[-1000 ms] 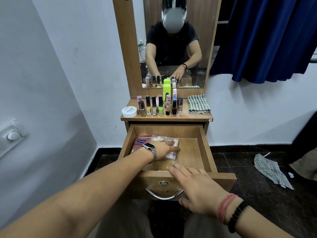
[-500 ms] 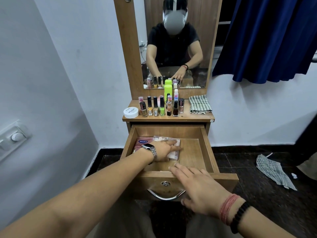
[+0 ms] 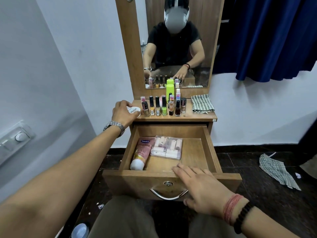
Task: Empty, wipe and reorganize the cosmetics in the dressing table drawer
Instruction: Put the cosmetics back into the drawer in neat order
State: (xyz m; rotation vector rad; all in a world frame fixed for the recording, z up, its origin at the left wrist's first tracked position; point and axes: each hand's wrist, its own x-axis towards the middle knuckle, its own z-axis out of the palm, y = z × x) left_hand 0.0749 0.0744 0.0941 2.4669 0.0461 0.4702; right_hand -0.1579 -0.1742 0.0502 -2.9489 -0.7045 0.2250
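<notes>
The wooden drawer stands pulled out. Inside it lie a pink lotion tube at the left and a clear plastic case of small pale tubes beside it. On the tabletop, my left hand closes around a round white jar at the left corner. A row of nail polish bottles and a lime green bottle stand to the jar's right. My right hand rests flat on the drawer's front panel, near the metal handle.
A folded checked cloth lies on the tabletop's right end. Another checked cloth lies on the dark floor at the right. A mirror rises behind the bottles. A blue curtain hangs at the upper right; a wall switch sits at the left.
My left hand left the plastic case in the drawer and rose to the white jar on the tabletop. The right hand stayed on the drawer front.
</notes>
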